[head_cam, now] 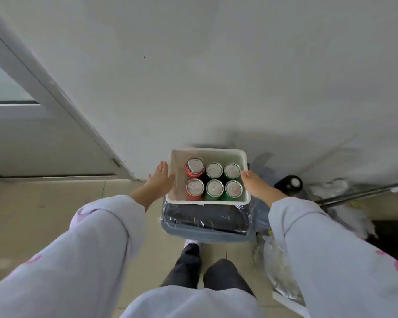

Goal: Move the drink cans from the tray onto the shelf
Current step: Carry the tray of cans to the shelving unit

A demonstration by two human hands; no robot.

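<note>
A white plastic tray (209,153) stands on a bin lined with a black bag (205,218), close to the wall. Inside it, drink cans stand upright in two rows: two red cans (194,167) in the left column and several green cans (232,188) in the middle and right. My left hand (160,180) lies flat against the tray's left wall with its fingers straight and apart. My right hand (254,182) rests at the tray's right rim; its fingers are hidden behind the wall. No shelf is in view.
A white wall (216,76) rises right behind the tray, with a door frame (55,95) to the left. A black round object (290,183), a metal pole (359,193) and plastic bags (278,267) crowd the tiled floor at the right. My legs stand below the bin.
</note>
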